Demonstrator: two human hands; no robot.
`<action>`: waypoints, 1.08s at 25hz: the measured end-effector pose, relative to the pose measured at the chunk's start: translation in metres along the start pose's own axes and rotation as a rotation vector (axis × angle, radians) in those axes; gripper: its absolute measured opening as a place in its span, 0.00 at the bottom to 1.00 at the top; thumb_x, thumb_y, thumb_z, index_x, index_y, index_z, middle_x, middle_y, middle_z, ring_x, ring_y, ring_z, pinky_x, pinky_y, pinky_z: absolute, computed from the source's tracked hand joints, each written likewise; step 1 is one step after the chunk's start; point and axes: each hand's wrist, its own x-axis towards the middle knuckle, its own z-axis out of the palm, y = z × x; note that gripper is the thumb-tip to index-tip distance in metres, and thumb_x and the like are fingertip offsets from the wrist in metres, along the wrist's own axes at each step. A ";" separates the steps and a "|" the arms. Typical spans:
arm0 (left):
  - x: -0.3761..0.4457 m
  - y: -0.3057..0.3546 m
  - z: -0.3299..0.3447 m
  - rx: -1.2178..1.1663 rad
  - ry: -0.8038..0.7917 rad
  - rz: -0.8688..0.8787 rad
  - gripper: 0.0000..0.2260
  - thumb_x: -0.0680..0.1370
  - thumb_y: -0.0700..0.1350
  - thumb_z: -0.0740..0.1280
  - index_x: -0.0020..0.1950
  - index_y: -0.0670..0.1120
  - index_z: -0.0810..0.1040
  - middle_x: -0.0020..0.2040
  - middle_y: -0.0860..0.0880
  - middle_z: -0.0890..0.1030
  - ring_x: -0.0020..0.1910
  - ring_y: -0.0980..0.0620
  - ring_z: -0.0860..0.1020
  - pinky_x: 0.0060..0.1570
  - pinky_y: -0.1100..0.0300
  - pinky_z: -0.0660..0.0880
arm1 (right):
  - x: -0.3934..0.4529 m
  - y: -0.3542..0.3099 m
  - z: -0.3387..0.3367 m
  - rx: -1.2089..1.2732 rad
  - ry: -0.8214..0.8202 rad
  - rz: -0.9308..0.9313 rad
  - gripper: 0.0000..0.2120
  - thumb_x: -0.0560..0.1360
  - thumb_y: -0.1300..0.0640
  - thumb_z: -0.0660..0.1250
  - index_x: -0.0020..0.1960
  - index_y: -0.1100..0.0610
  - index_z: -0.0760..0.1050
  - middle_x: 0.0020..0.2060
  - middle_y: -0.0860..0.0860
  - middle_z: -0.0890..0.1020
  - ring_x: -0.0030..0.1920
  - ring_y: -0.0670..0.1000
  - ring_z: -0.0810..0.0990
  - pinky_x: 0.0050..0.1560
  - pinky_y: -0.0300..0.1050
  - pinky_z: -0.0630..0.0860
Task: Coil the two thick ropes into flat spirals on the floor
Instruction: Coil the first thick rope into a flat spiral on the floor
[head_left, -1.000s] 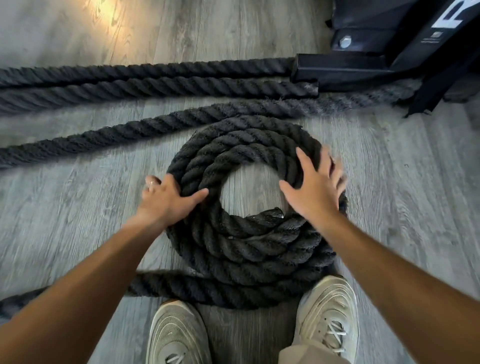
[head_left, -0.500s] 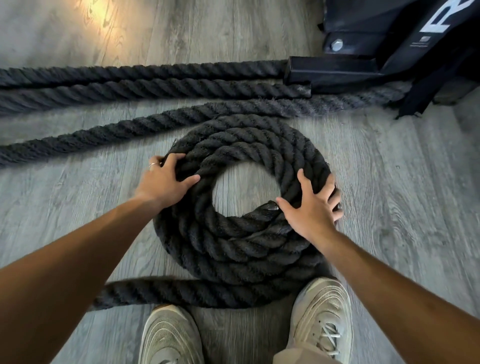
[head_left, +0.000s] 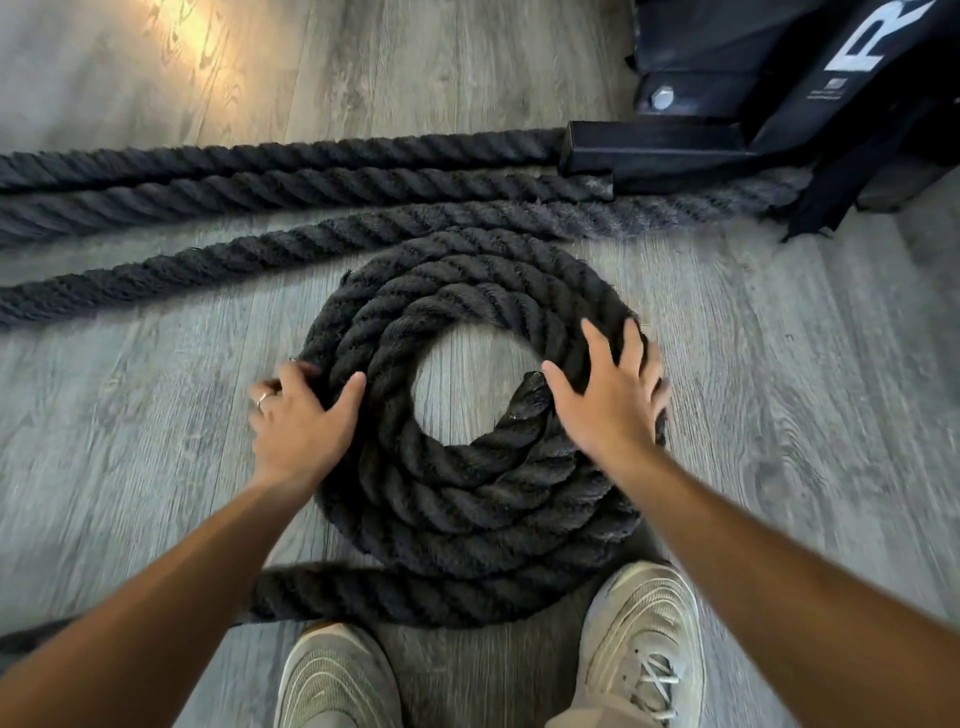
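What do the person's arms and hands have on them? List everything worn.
Both forearms are bare, with no sleeves, watch or gloves in view. The left hand wears a thin silver-coloured ring on one finger. The right hand shows no jewellery.

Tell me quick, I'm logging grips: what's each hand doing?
Left hand: grips the rope coil at its left edge.
Right hand: open, fingers spread, pressing on the coil.

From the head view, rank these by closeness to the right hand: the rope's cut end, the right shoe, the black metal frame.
1. Rope's cut end: in the coil's centre hole, right by the thumb of the right hand.
2. Right shoe: below the hand, at the coil's near edge.
3. Black metal frame: top right, beyond the straight rope lengths.
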 end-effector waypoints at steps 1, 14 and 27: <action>0.010 0.009 -0.003 0.031 0.008 0.067 0.27 0.75 0.64 0.66 0.68 0.50 0.68 0.67 0.37 0.69 0.68 0.34 0.67 0.68 0.42 0.65 | -0.025 0.004 0.012 -0.002 0.030 0.060 0.35 0.76 0.30 0.56 0.79 0.38 0.52 0.81 0.51 0.44 0.79 0.62 0.40 0.74 0.71 0.44; 0.032 0.045 -0.005 0.504 -0.215 0.108 0.42 0.68 0.77 0.60 0.77 0.68 0.47 0.81 0.45 0.49 0.71 0.34 0.63 0.60 0.38 0.71 | -0.037 0.022 0.020 -0.104 -0.073 0.068 0.37 0.73 0.29 0.52 0.78 0.32 0.42 0.80 0.43 0.38 0.76 0.70 0.43 0.68 0.74 0.56; 0.022 0.016 -0.005 0.336 -0.095 0.114 0.42 0.66 0.80 0.56 0.76 0.66 0.51 0.79 0.38 0.54 0.74 0.32 0.59 0.68 0.34 0.63 | -0.059 0.007 0.030 -0.102 -0.005 0.027 0.33 0.79 0.34 0.50 0.81 0.38 0.45 0.82 0.50 0.42 0.78 0.64 0.35 0.73 0.74 0.42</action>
